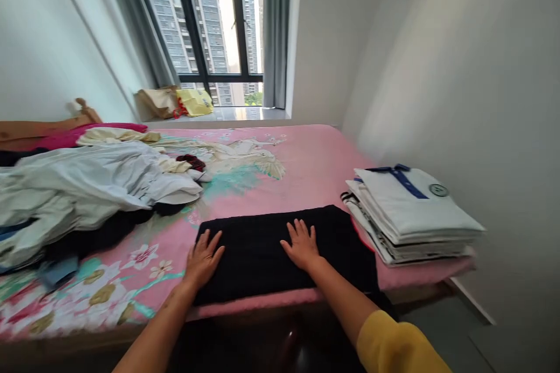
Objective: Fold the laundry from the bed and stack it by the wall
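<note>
A black cloth [258, 256] lies flat on a pink bed [315, 163], low in the middle of the frame, the left hand [203, 257] on its left end, the right hand [301, 245] near its middle, fingers spread on both. Messy clothes [100, 180] fill the left side, and a neat pile of shirts [415, 207] sits close beside the cloth on the right.

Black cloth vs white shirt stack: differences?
The cloth is black; the shirt stack is mostly white with blue trim on top. The cloth lies low; the stack stands taller, layered. Left hand and right hand touch the cloth, not the stack. Shared: both things lie on the pink bedspread.
</note>
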### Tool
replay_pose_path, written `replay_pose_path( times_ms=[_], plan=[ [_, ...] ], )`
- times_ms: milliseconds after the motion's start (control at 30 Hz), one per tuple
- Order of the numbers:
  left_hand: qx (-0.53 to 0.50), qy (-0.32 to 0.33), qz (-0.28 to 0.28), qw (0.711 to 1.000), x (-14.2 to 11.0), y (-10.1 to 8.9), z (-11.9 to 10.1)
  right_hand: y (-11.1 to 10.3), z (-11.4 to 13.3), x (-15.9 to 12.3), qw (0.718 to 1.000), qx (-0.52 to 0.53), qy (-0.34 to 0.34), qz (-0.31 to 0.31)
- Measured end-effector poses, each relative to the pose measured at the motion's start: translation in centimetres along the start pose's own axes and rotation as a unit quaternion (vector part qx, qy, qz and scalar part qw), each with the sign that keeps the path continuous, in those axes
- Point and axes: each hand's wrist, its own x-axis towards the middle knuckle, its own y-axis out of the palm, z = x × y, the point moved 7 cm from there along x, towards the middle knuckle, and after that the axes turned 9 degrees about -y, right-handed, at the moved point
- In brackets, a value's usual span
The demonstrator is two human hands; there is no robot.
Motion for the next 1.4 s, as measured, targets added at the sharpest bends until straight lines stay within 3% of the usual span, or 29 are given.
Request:
replay_pose_path(
  times_ms=[100,267,400,567,667,800,933,1033,1200,1400],
  plan=[
    [-0.024,-0.066,-0.041,0.997,0.5,-0.2,2.2,-0.7,0.0,0.0,1.000,0.012,-0.002,0.000],
    [-0.035,-0.113,-0.027,0.993,-1.3,-1.2,4.3,-0.7,0.3,-0.9,1.000,0.004,0.005,-0.021],
    [-0.115,-0.086,-0.054,0.988,-2.9,-2.0,5.5,0.0,0.3,-1.2,0.998,-0.020,-0.002,-0.051],
    [-0.166,-0.034,-0.077,0.983,-4.4,-1.7,8.8,0.1,0.4,-1.6,0.996,-0.045,-0.008,-0.078],
    [-0.176,0.012,-0.082,0.981,-5.4,-1.5,10.4,-0.8,2.9,-2.0,0.993,-0.051,-0.041,-0.094],
    [-0.162,0.072,-0.068,0.982,-6.0,-1.4,11.8,-1.7,10.3,-2.1,0.985,0.011,-0.152,-0.083],
    [-0.040,0.137,-0.030,0.989,-6.3,-1.1,12.0,-0.9,17.4,-1.1,0.970,0.104,-0.211,-0.056],
    [0.031,0.145,-0.003,0.989,-6.6,-0.6,11.8,1.5,20.0,0.4,0.967,0.148,-0.206,-0.031],
    [0.071,0.067,0.013,0.995,-6.9,0.1,10.9,4.7,20.6,2.0,0.972,0.148,-0.174,-0.049],
    [0.112,-0.053,0.009,0.992,-5.9,0.8,8.2,5.1,20.3,1.8,0.972,0.145,-0.168,-0.079]
  ],
)
